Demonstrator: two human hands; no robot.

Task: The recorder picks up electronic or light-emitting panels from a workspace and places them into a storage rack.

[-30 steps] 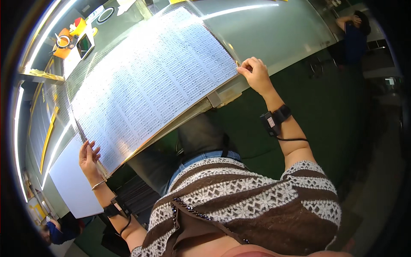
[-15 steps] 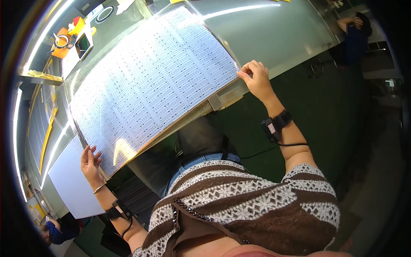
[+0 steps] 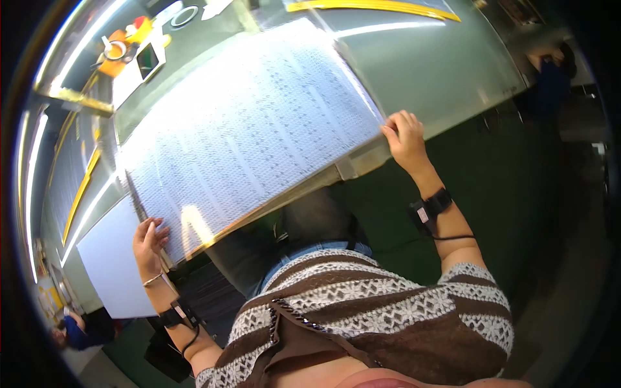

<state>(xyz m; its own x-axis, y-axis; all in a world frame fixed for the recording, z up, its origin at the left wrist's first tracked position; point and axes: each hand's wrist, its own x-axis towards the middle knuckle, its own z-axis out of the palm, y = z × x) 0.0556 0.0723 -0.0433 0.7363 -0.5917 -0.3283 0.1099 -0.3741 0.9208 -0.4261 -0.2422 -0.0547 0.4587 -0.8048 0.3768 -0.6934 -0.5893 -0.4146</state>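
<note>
A large pale sheet point(image 3: 252, 136) lies across the table, covered with fine dark marks in rows and pale bands; glare whitens its far left part. My right hand point(image 3: 407, 139) pinches the sheet's right corner, thumb and fingertips together. At the near left corner, my left hand point(image 3: 150, 246) has its fingers curled loosely over the edge; what its thumb does is partly hidden. The sheet's near edge runs slanting between both hands, just in front of my body.
A tablet-like device point(image 3: 149, 61), an orange holder point(image 3: 113, 61) and a tape roll point(image 3: 184, 17) stand at the far left. Yellow strips point(image 3: 375, 6) lie at the back. Another white sheet point(image 3: 116, 258) is at left. A person point(image 3: 553, 74) is at the far right, another point(image 3: 81, 330) at lower left.
The view has shifted, so sheet and hands appear farther right, and more of the yellow strips shows at the back. Both hands keep their places at the sheet's corners.
</note>
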